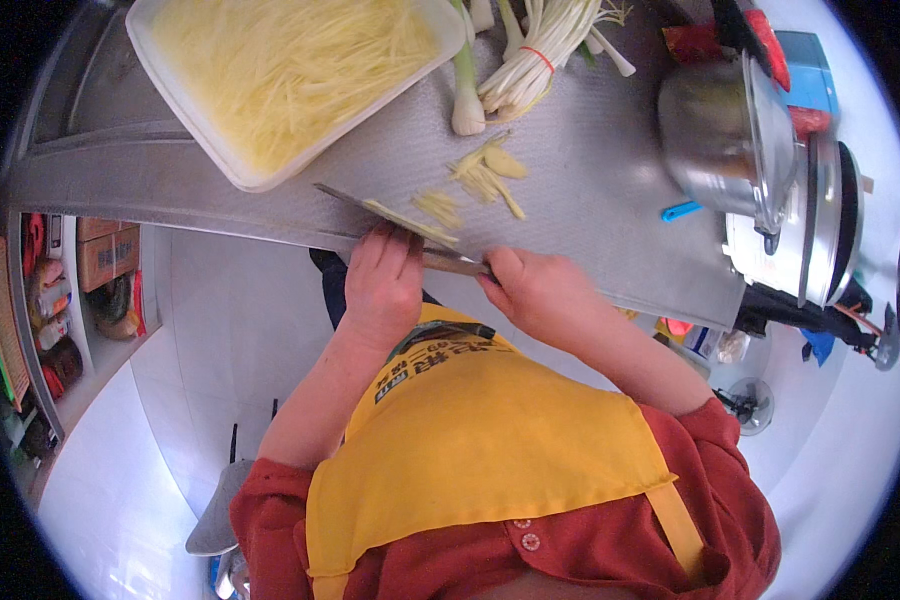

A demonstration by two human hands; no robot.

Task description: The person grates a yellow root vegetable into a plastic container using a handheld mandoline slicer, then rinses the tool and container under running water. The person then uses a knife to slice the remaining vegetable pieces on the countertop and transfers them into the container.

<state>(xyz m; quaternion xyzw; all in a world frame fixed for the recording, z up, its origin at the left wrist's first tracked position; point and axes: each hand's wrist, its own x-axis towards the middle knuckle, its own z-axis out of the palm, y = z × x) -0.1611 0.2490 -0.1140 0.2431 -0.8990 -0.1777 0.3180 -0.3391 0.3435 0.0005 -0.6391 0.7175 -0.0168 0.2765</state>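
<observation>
My right hand (536, 289) grips the handle of a kitchen knife (390, 216) at the near edge of the metal counter (592, 217). The blade points to the far left, with pale slivers along its far side. My left hand (386, 274) is held against the near side of the blade, fingers bent. Whatever lies under its fingertips is hidden. Just beyond the knife sit a small heap of pale yellow strips (436, 206) and some thin slices (504, 161) that look like ginger.
A white plastic tub (251, 180) of pale yellow vegetable shreds stands at the far left. Leeks or large scallions (467, 105) and a banded scallion bunch (525, 75) lie beyond the slices. Lidded metal pots (701, 139) and a blue-handled tool (680, 211) are at right.
</observation>
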